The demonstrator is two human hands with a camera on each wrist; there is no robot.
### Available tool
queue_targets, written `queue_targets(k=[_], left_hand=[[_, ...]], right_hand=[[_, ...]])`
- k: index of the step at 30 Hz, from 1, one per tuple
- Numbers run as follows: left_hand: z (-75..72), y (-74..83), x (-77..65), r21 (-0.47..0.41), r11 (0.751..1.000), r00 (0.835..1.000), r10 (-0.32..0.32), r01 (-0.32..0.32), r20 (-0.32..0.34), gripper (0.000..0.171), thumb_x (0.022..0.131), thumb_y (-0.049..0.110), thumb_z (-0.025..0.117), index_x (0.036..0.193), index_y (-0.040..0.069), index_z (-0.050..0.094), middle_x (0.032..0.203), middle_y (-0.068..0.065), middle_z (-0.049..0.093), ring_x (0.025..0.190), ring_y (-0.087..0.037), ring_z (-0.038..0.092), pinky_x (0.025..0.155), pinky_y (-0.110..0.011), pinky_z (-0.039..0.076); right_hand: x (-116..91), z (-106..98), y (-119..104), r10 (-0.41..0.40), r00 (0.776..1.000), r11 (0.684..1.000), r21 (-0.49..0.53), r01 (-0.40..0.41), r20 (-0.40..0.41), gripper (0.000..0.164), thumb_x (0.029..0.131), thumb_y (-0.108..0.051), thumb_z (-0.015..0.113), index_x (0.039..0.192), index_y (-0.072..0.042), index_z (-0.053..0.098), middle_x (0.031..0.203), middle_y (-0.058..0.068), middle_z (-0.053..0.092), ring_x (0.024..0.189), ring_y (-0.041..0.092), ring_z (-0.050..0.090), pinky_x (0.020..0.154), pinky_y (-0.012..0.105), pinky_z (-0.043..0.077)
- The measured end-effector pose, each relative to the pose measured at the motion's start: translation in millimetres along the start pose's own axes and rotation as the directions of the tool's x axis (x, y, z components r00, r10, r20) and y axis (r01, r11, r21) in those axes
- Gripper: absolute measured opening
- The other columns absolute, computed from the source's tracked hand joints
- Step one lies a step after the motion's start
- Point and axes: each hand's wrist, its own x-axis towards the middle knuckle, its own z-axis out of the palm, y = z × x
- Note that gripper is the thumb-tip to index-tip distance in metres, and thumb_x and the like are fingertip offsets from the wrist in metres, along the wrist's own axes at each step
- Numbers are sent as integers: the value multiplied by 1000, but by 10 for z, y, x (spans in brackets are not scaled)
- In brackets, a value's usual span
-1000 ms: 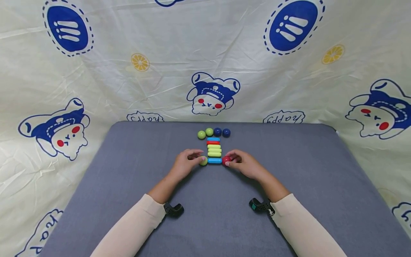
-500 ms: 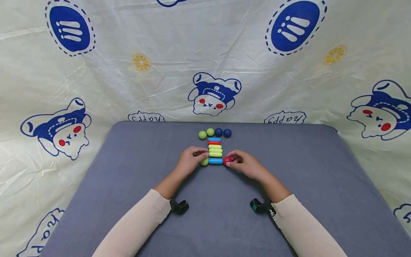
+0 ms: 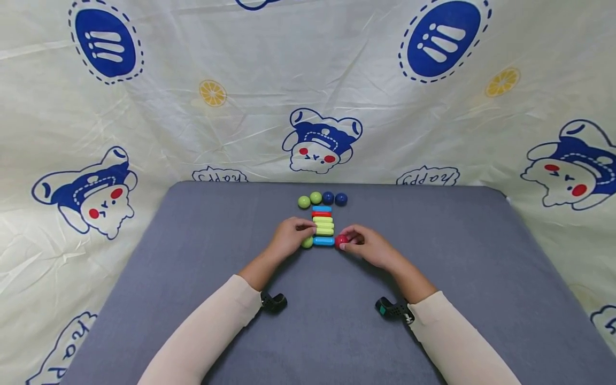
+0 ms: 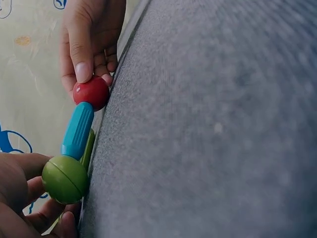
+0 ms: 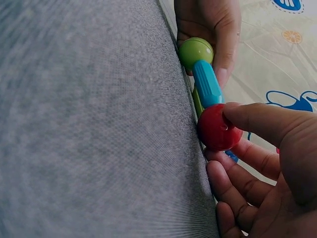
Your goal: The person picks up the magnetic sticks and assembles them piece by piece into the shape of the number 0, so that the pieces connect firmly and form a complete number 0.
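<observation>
A blue rod (image 3: 323, 241) lies sideways between a green ball (image 4: 65, 179) at its left end and a red ball (image 5: 219, 127) at its right end. My right hand (image 3: 368, 247) pinches the red ball, thumb on the near side and fingers beyond it. Past the green ball, my left hand (image 3: 289, 238) reaches over with thumb and index tips right at the left ends of the yellow-green rods (image 3: 324, 225); a gap shows between thumb and index. In the left wrist view the green ball hides part of that hand's fingers.
Beyond the yellow-green rods lie a red rod (image 3: 321, 214) and another blue rod (image 3: 322, 208). Behind them, two green balls (image 3: 304, 202) and two dark blue balls (image 3: 341, 199) form a row. The grey table (image 3: 192, 256) ends at a printed curtain (image 3: 255, 139).
My left hand has let go of the green ball and moved forward and right to the yellow-green rods. The right hand keeps its pinch on the red ball.
</observation>
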Motion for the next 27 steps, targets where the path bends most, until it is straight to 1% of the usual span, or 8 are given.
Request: queue_targets(k=[2, 6, 10, 14, 17, 22, 26, 27], left_hand=[[9, 16, 3, 30, 1000, 1000, 8, -8, -7, 18, 95, 21, 69, 107, 13, 79, 113, -10, 70, 105, -22, 62, 93, -37, 52], [19, 36, 16, 45, 999, 1000, -3, 3, -5, 18, 95, 20, 68, 106, 12, 79, 113, -10, 70, 104, -22, 61, 91, -36, 52], [1, 39, 51, 24, 999, 999, -35, 34, 29, 18, 94, 21, 71, 106, 11, 79, 115, -10, 72, 105, -22, 62, 92, -35, 51], [-25, 42, 90, 2, 999, 996, -53, 53, 66, 16, 92, 20, 73, 103, 10, 79, 112, -8, 75, 100, -20, 62, 85, -29, 50], [-38, 60, 104, 0, 997, 993, -75, 75, 86, 15, 92, 19, 74, 101, 10, 80, 110, -8, 75, 97, -18, 61, 81, -27, 50], [-45, 103, 108, 44, 994, 989, -109, 105, 103, 14, 91, 20, 75, 100, 10, 80, 108, -7, 75, 98, -19, 62, 84, -30, 51], [-50, 113, 117, 68, 993, 988, -108, 101, 109, 15, 90, 21, 76, 99, 10, 80, 108, -7, 75, 99, -20, 63, 86, -32, 51], [-54, 116, 119, 69, 993, 988, -108, 101, 112, 15, 90, 22, 76, 99, 10, 80, 109, -7, 75, 100, -20, 63, 86, -32, 51]], right_hand=[[1, -4, 9, -1, 1000, 1000, -2, 2, 2, 32, 96, -23, 70, 123, -6, 65, 110, 12, 67, 98, 22, 61, 81, 30, 48], [14, -9, 32, -4, 1000, 1000, -5, 4, 8, 33, 96, -23, 71, 123, -6, 64, 109, 11, 67, 98, 21, 60, 82, 30, 48], [12, -9, 35, -11, 1000, 1000, 7, 10, 17, 33, 95, -22, 71, 123, -5, 64, 108, 12, 67, 97, 22, 61, 82, 32, 48], [11, -17, 31, -5, 1000, 1000, 12, 5, 23, 35, 95, -22, 71, 123, -4, 63, 107, 13, 66, 97, 22, 60, 80, 32, 48], [7, -28, 30, 4, 1000, 1000, 12, -5, 31, 36, 95, -23, 71, 124, -4, 63, 108, 13, 66, 97, 22, 60, 79, 31, 48], [-28, -48, -29, 12, 998, 999, 34, -13, 54, 36, 96, -19, 70, 126, -1, 61, 108, 14, 64, 97, 24, 58, 75, 32, 48], [-30, -56, -36, 17, 998, 999, 50, -21, 64, 37, 96, -18, 69, 127, -1, 60, 109, 15, 64, 98, 25, 58, 72, 32, 49], [-14, -49, 5, 16, 998, 999, 50, -19, 63, 38, 96, -20, 70, 128, -2, 60, 110, 15, 64, 98, 25, 58, 71, 32, 49]])
